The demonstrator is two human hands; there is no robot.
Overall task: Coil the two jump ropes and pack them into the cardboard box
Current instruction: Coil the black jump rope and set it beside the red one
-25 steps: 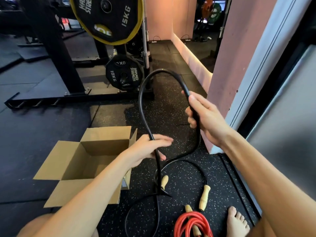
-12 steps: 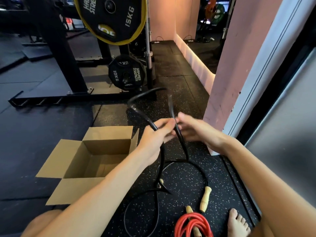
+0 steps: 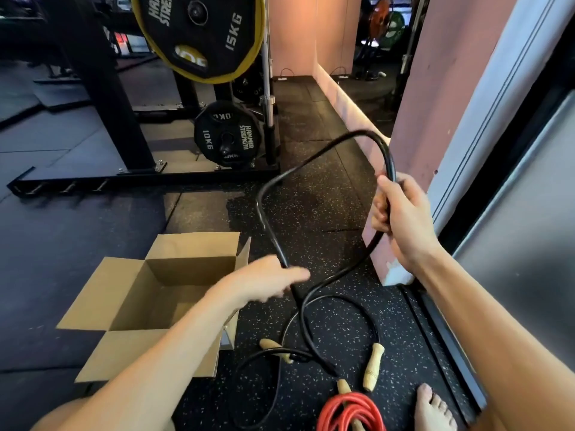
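A black jump rope [image 3: 314, 157] arches in the air between my hands. My right hand [image 3: 401, 219] grips it at the right, near the pink wall. My left hand [image 3: 267, 283] holds the other side of the arch just right of the cardboard box [image 3: 124, 306], which stands open on the floor with nothing visible inside. The rope's slack loops on the floor, ending in two wooden handles [image 3: 371, 367]. A red jump rope [image 3: 348, 412] lies coiled at the bottom edge, wooden handles poking out.
A weight rack [image 3: 124, 172] with a 10 kg plate [image 3: 228, 133] and a 15 kg plate [image 3: 202, 32] stands behind the box. A pink wall corner [image 3: 413, 150] is at the right. My bare foot [image 3: 434, 409] rests by the red rope.
My hands were together half a second ago; my right hand has since pulled up and right along the black rope, opening a wide arch, while my left hand dropped slightly.
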